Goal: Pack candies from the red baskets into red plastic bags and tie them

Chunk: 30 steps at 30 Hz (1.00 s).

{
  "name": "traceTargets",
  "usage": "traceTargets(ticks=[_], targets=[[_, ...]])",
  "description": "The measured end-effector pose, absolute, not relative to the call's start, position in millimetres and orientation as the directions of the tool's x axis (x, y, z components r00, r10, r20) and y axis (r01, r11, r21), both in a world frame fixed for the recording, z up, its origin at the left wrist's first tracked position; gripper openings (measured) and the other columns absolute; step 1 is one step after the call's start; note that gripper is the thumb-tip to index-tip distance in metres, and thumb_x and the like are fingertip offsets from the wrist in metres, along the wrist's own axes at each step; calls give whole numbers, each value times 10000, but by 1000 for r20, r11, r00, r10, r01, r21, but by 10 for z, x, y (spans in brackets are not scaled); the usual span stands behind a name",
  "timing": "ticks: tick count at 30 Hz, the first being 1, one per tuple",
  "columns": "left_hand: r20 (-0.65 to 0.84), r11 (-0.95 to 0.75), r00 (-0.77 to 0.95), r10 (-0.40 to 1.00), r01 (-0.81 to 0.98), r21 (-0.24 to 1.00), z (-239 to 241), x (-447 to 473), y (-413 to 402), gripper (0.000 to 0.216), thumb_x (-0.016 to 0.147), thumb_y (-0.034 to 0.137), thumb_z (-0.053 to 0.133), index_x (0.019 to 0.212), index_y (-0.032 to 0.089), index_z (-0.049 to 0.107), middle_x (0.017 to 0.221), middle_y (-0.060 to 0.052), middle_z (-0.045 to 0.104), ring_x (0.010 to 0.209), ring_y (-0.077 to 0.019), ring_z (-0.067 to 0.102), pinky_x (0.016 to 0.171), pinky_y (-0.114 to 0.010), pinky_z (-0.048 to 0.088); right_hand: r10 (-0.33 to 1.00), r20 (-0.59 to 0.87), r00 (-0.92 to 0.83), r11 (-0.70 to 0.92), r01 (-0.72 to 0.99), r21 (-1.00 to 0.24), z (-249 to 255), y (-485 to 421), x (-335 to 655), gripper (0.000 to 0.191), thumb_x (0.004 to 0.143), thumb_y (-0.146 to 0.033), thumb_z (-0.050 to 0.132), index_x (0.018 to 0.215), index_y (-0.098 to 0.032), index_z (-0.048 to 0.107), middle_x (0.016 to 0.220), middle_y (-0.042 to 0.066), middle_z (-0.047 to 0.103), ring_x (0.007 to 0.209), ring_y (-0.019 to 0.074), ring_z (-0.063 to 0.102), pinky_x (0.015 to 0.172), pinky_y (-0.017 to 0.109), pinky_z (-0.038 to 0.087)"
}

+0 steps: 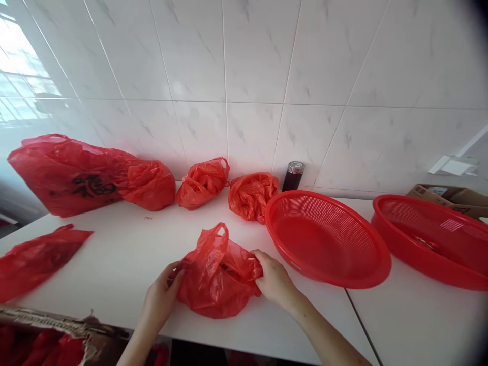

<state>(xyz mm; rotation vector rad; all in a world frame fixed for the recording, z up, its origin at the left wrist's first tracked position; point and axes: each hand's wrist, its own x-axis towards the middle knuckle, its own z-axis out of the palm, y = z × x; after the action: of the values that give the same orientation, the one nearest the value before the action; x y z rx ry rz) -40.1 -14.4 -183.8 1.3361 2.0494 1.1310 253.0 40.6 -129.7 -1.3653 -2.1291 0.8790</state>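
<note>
A translucent red plastic bag (217, 290) rests on the white table in front of me, its handle loop standing up and its mouth partly open. Dark contents show faintly inside, too unclear to name. My left hand (163, 292) pinches the bag's left edge between thumb and fingers. On the opposite side, my right hand (276, 277) grips the bunched plastic at the right edge. Just right of that hand sits a red perforated plastic basin (328, 241), with nothing seen in it.
Behind lie several red bags, among them a bunched one (253, 195) and a large one with black lettering (76, 173). A dark thermos (293, 176) stands by the tiled wall. Another red basin (438, 244) is at right; a torn cardboard box (95, 340) is at lower left.
</note>
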Motion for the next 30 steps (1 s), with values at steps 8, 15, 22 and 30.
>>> traceTargets(ticks=[8, 15, 22, 30], targets=[[426, -99, -258, 867, 748, 656, -1271, 178, -278, 408, 854, 487, 494, 1211, 300, 556, 1278, -83, 523, 1170, -285, 497, 959, -488, 423, 879, 88, -469, 337, 481, -809, -539, 136, 2709, 262, 791, -105, 507, 1004, -253, 540, 930, -4, 616, 754, 133, 581, 683, 258, 463], [417, -143, -161, 895, 782, 607, -984, 442, 32, 221, 846, 421, 537, 901, 249, 664, 1162, -88, 552, 1040, -287, 545, 881, -463, 454, 884, 82, -459, 306, 438, -845, -221, 289, 2952, 204, 957, -411, 409, 971, -243, 525, 832, -8, 591, 736, 128, 594, 620, 246, 465], [205, -135, -272, 940, 253, 958, -354, 99, -116, 260, 803, 451, 636, 878, 202, 649, 836, -5, 630, 811, -165, 580, 686, -238, 461, 842, 145, -519, 450, 529, -719, -91, 350, 2830, 145, 891, -374, 546, 929, -235, 567, 760, -13, 633, 674, 132, 594, 610, 256, 456], [384, -470, -356, 852, -193, 861, 207, 7, -105, 30, 770, 215, 700, 792, 206, 682, 1006, 13, 692, 946, -130, 602, 840, -226, 473, 775, 379, -506, 624, 515, -588, 730, 843, 2933, 108, 846, -314, 573, 854, -207, 580, 734, -21, 609, 586, 103, 570, 551, 242, 428]])
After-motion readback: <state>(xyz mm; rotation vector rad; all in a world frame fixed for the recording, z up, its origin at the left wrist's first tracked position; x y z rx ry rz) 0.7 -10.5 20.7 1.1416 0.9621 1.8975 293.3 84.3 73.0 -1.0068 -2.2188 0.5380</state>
